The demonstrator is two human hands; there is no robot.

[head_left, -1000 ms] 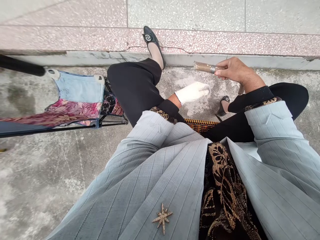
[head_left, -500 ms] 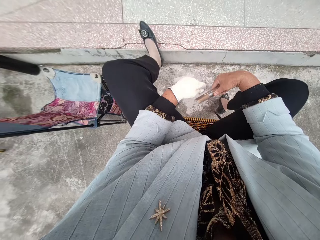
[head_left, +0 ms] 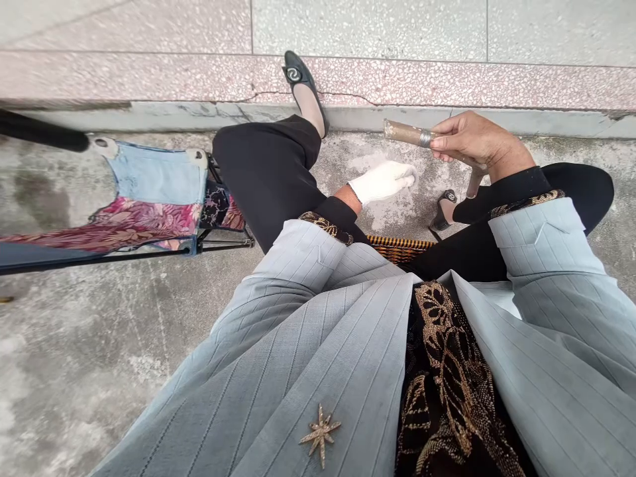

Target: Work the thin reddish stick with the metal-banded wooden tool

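Brown cigar [head_left: 407, 133] with a silver band, gripped in the closed right hand [head_left: 477, 142], sits high in the head view, just short of the terrazzo kerb [head_left: 397, 79]. The left hand [head_left: 382, 183], in a white glove, is open, low over the concrete floor [head_left: 99, 318]; contact is hard to tell. A black trouser leg [head_left: 263, 165] rises beside it, a patchwork folding chair [head_left: 154, 199] stands further left, and a grey pinstriped jacket [head_left: 308, 344] hides most of a woven basket [head_left: 400, 249].

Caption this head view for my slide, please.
Bare right hand grips a brown cigar with silver band; white-gloved left hand sits low over grey concrete floor.
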